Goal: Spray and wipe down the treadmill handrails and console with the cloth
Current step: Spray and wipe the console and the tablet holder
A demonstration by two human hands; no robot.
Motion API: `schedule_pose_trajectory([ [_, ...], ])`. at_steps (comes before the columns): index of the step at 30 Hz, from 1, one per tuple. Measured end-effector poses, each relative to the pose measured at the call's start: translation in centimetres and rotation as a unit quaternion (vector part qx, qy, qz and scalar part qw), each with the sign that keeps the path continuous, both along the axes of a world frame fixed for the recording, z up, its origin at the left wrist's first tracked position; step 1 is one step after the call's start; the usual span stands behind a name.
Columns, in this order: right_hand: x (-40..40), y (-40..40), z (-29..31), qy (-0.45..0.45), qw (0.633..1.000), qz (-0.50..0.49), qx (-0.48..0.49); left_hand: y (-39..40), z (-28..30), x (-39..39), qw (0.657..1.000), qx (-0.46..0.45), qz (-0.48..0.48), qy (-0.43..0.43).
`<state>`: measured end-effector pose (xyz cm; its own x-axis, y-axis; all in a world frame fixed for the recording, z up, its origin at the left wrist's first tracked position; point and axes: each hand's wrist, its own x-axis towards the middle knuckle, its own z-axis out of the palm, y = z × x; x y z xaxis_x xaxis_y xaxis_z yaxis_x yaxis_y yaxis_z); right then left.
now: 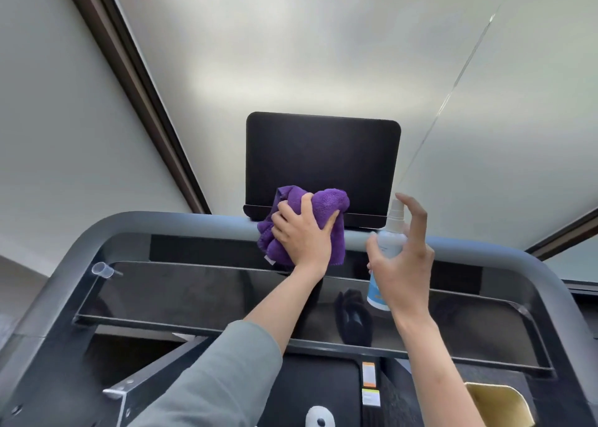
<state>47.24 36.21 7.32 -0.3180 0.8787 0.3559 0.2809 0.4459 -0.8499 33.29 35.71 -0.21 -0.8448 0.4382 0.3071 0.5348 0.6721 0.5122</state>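
Pretty plain room tbh. Big frosted glass wall [323, 38] behind everything, glowing soft and whitish with daylight, brightest near the middle. A dark brown frame strip [136, 93] runs diagonally down the left side, another dark strip [563, 235] sits low on the right. Thin seam line [453, 93] crosses the glass.

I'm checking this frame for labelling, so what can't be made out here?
- Bottle label: head view, too small, and covered by the right hand.
- Rail under the cloth: head view, hidden by the cloth and left hand.
- Gold thing: head view, cut off by the bottom edge.
- Stickers: head view, text too small.
- Screen: head view, dark, no content shown.
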Motion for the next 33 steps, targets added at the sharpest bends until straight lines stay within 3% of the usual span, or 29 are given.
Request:
schedule_pose_trajectory([
  [4,1.4,0.5,0.4,-0.001,1.0,-0.019,0.016,2.9,0.3,3.2,1.0,0.0,0.003,0.002],
  [9,2.6,0.8,-0.1,0.0,0.999,-0.029,0.04,5.2,0.3,6.3,0.992,-0.02,-0.103,0.074],
  [13,2.7,1.0,-0.3,-0.012,0.999,-0.02,0.033,4.1,-0.6,4.2,0.982,0.007,-0.152,0.109],
  [22,1.1,1.2,-0.4,-0.005,1.0,-0.005,0.012,-2.9,-0.4,-5.1,0.998,-0.03,-0.058,0.027],
  [33,3.7,0.8,-1.2,-0.031,0.998,-0.057,0.006,3.0,0.4,3.0,0.996,0.002,-0.051,0.071],
])
